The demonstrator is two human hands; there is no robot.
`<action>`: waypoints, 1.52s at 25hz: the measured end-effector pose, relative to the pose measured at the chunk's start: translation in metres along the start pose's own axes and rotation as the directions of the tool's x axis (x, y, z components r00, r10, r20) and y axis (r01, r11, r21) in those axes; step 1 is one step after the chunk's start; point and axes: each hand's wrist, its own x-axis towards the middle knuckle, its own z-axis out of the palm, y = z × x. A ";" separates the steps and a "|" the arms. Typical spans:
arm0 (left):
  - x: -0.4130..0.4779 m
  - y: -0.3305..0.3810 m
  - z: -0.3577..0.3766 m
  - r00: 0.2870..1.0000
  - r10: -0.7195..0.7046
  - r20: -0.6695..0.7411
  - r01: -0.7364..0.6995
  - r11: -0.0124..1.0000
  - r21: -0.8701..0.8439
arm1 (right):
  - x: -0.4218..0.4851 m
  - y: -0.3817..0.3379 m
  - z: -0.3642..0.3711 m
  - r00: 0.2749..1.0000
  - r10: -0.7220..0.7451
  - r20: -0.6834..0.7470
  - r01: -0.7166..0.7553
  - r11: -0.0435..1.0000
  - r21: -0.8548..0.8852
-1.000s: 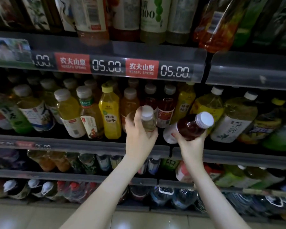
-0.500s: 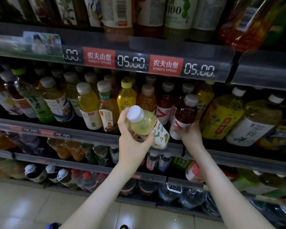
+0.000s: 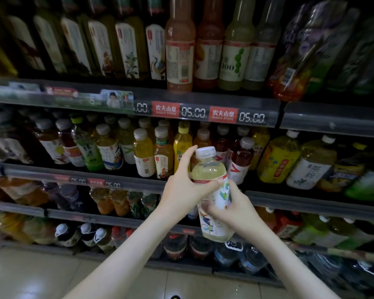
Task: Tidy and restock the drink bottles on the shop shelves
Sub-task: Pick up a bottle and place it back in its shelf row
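Observation:
A pale yellow-green drink bottle (image 3: 209, 175) with a white cap and a flowered white label is held upright in front of the shelves. My left hand (image 3: 183, 186) grips its upper body from the left. My right hand (image 3: 229, 209) wraps the lower label from the right. Behind it on the middle shelf (image 3: 138, 183) stands a dark red tea bottle (image 3: 240, 159) with a white cap, upright in its row and apart from both hands.
Rows of yellow, orange and green bottles (image 3: 143, 154) fill the middle shelf. Taller bottles (image 3: 179, 46) stand on the shelf above the price strip (image 3: 194, 112). Lower shelves hold leaning bottles (image 3: 104, 201). Pale floor tiles (image 3: 30, 275) show below.
My right hand let go of the dark red tea bottle, now standing on the shelf, and came down onto the pale bottle. The pale bottle swung from tilted to upright.

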 end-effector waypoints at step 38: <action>-0.122 0.009 -0.202 0.989 0.020 0.147 -0.085 0.888 0.452 | -0.037 -0.151 0.125 0.957 -0.101 -0.272 0.150 0.975 0.164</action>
